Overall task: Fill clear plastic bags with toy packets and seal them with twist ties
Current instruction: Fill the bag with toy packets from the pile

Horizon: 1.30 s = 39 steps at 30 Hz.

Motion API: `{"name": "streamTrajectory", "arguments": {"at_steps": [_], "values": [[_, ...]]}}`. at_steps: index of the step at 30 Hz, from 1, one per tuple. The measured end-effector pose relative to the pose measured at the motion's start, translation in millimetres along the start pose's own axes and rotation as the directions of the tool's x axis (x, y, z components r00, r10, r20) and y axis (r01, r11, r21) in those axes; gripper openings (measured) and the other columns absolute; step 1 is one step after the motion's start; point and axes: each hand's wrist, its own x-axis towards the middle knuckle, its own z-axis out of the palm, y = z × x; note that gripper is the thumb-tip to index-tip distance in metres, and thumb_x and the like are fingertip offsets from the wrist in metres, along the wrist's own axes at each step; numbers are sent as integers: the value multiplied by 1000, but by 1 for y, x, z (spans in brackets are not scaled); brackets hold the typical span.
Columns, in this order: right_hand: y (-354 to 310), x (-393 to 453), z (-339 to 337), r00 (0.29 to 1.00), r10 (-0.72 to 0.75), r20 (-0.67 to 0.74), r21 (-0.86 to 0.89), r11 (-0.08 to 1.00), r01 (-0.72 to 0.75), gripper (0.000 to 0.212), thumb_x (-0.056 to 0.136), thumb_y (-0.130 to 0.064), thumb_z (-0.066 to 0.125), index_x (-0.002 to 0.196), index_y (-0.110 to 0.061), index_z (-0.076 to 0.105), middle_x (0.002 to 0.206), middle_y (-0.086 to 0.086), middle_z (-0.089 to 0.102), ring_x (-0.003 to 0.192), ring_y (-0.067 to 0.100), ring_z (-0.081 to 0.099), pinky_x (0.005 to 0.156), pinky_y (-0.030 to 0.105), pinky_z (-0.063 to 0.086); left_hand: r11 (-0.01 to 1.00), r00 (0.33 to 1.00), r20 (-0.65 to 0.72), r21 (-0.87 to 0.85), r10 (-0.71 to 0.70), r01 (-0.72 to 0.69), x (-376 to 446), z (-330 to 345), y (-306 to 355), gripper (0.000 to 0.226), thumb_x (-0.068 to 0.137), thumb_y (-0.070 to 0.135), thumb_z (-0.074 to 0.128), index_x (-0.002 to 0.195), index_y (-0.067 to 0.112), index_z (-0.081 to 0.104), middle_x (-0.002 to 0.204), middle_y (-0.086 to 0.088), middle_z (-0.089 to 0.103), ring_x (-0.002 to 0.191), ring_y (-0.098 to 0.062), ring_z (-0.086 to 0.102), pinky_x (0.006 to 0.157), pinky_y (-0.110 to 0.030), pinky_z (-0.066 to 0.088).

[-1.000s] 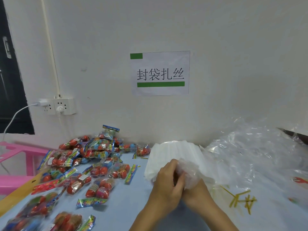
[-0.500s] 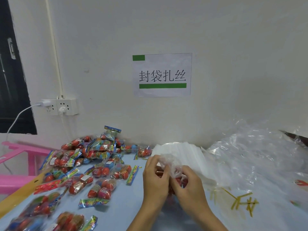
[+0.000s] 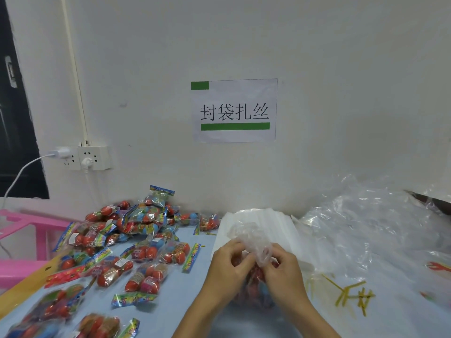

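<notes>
Head view: both hands meet over the blue table (image 3: pixel 170 301), near the front edge. The left hand (image 3: pixel 228 269) and right hand (image 3: pixel 284 272) each have their fingers curled onto the gathered neck of a clear plastic bag (image 3: pixel 252 236); crumpled film sticks up above the fingertips. Below the hands the bag's body sits on the table, with red and blue shapes inside it, mostly hidden by the wrists. No tie is visible in either hand, but the fingers may hide one.

A pile of toy packets (image 3: pixel 136 230) spreads across the left of the table, well apart from the hands. A stack of flat bags (image 3: pixel 258 218) lies just behind the hands. Yellow twist ties (image 3: pixel 351 292) are scattered to the right, near the right hand. A heap of loose clear plastic (image 3: pixel 378 225) fills the right side. A paper sign (image 3: pixel 234 111) and a wall socket (image 3: pixel 83 158) are on the wall.

Step, as I judge it: the bag is filled and its neck is being bunched for sealing. The next move calls for one hand keeping the pinch while the other takes a tie from the right and winds it round the neck.
</notes>
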Motion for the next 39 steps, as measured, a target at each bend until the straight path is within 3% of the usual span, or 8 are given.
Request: {"name": "streamTrajectory", "arguments": {"at_steps": [4,7,10,14,18,22,33,39], "values": [[-6,2,-4,998,42,45,1,999,-42,23,85,15,61,77,-3,74,81,9,72,69,14,64,62,26,51,996,996,-55,-44,-75,73,-2,5,-4,13,89,17,70,78,19,77,72,-4,72,66,-12,63,62,-30,52],[-14,3,-12,982,76,173,-26,997,-72,18,87,5,67,79,-9,76,83,11,74,75,19,67,72,36,55,980,976,-153,-144,-158,136,-1,5,-4,21,87,9,73,69,16,78,68,-8,73,64,-17,67,59,-31,54],[-17,8,-26,943,166,287,-72,986,-152,20,87,-3,69,83,-20,79,84,3,77,80,15,72,69,23,54,972,963,-196,-179,-185,150,-1,5,-1,27,87,10,73,62,21,78,65,-5,73,60,-13,67,54,-24,51],[1,30,-70,949,297,-107,-284,905,-315,18,87,-3,69,98,-15,78,93,2,77,91,20,71,82,28,52,965,947,-236,-195,-219,174,-1,7,0,25,87,21,72,64,13,77,66,-8,73,59,-13,60,54,-27,50],[23,36,-127,868,394,-304,-612,618,-495,12,82,-11,69,85,-21,76,95,3,73,93,25,66,79,28,48,962,943,-241,-202,-229,182,-1,9,2,23,85,26,73,63,19,78,64,0,73,56,-5,61,51,-19,47],[33,33,-139,810,488,-325,-715,434,-549,9,75,-12,71,76,-21,72,92,5,66,82,26,64,70,28,52,957,941,-233,-212,-244,196,0,9,1,27,85,28,72,59,24,75,58,5,69,50,-2,57,47,-16,43],[33,30,-133,830,470,-300,-785,372,-495,16,84,-15,49,87,-12,64,88,9,69,80,27,66,77,32,57,967,949,-226,-176,-220,182,0,7,-3,30,88,26,71,61,14,74,54,2,61,49,-7,46,47,-20,37],[27,30,-126,852,475,-218,-812,397,-429,15,81,-10,41,68,-17,38,75,7,51,64,24,50,55,27,41,973,952,-223,-145,-209,180,0,7,-3,38,91,22,69,54,28,72,50,9,59,46,-2,46,46,-16,38]]}}
